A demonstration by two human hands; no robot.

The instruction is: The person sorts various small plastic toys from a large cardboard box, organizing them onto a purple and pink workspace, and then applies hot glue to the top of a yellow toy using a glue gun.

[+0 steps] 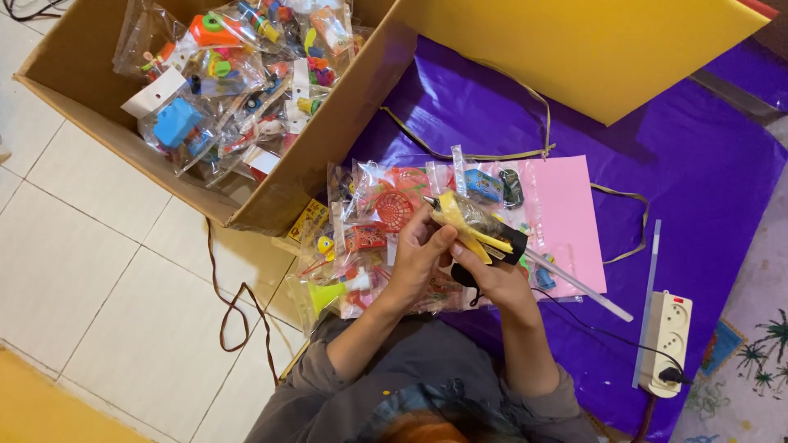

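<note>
My right hand [492, 279] grips the handle of a yellow and black glue gun [480, 228], whose clear glue stick [579, 283] pokes out to the right. Its nozzle points left, toward the toy packets. My left hand [420, 250] rests its fingertips at the front of the glue gun, above a heap of clear plastic toy packets [365, 238]. A pink card sheet [566, 213] lies under the packets and the gun.
An open cardboard box [320, 139] full of bagged toys stands at the upper left. A yellow board [574, 41] leans at the top. A white power strip [666, 343] with the gun's black cord lies right on the purple sheet [698, 164]. A brown cord [238, 303] trails over tiles.
</note>
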